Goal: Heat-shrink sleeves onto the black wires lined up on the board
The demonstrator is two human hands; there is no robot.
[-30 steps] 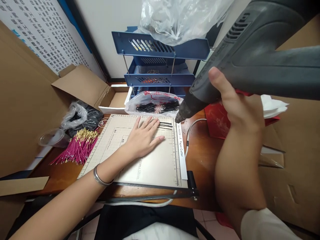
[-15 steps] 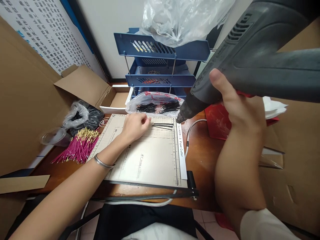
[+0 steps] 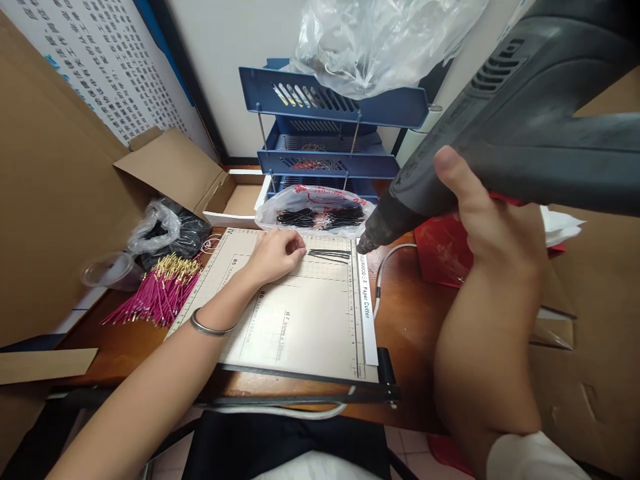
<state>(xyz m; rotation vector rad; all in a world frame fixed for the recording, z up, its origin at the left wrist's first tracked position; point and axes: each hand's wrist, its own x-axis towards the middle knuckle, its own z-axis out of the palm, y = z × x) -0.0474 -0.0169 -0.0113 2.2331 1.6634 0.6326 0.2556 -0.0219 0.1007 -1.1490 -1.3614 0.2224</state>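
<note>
On the beige paper cutter board (image 3: 300, 313), my left hand (image 3: 280, 255) is closed, thumb and fingers pinched at the left ends of several thin black strands (image 3: 330, 255). The strands lie side by side, pointing right toward the board's ruler edge. My right hand (image 3: 495, 207) is wrapped round a large dark grey heat gun (image 3: 465, 140). Its metal nozzle tip (image 3: 364, 245) is just right of the strands' free ends, over the cutter's right edge.
A clear bag of black strands (image 3: 320, 212) lies behind the board, before blue tiered trays (image 3: 320, 163). Magenta strands with gold ends (image 3: 160, 290) are piled left, near a plastic cup (image 3: 111, 270) and open carton (image 3: 240, 197). A white cable (image 3: 383, 280) runs right.
The whole view has shifted slightly. The black strands appear more spread apart at my left fingertips. Both hands keep their holds, and the heat gun's nozzle stays by the strands' right ends.
</note>
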